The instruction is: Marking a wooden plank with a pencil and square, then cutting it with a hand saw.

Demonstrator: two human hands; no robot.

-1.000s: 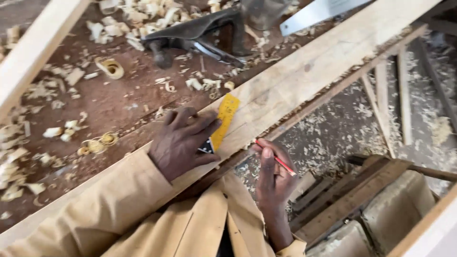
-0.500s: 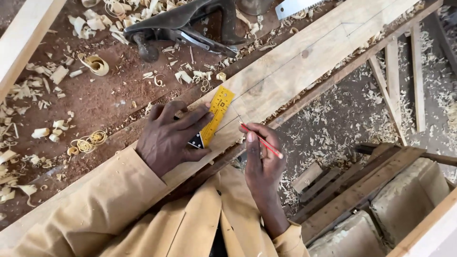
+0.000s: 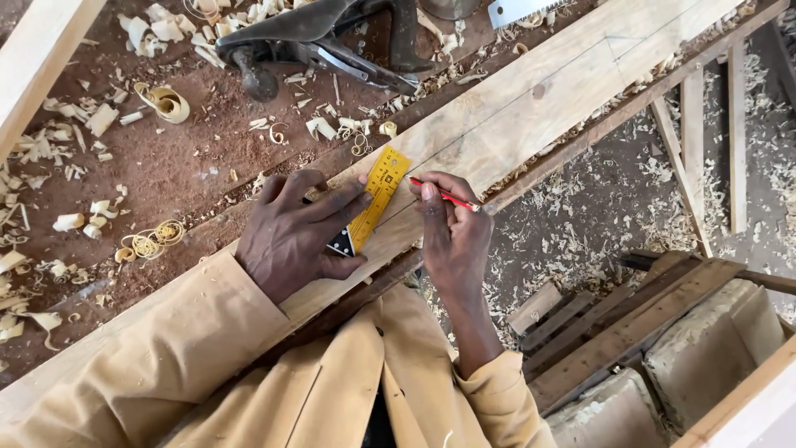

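A long pale wooden plank lies diagonally across a brown workbench. My left hand presses a yellow try square flat on the plank, fingers spread over its dark stock. My right hand grips a red pencil, its tip against the square's yellow blade on the plank. A thin pencil line runs along the plank toward the upper right. Tan sleeves cover both arms.
A dark metal hand plane rests on the workbench above the plank, among curled wood shavings. A saw blade tip shows at the top. Another plank lies upper left. Timber offcuts and sawdust cover the floor at right.
My right hand has moved up with the red pencil from beside the plank's near edge to the square's blade. The left hand stays pressed on the square.
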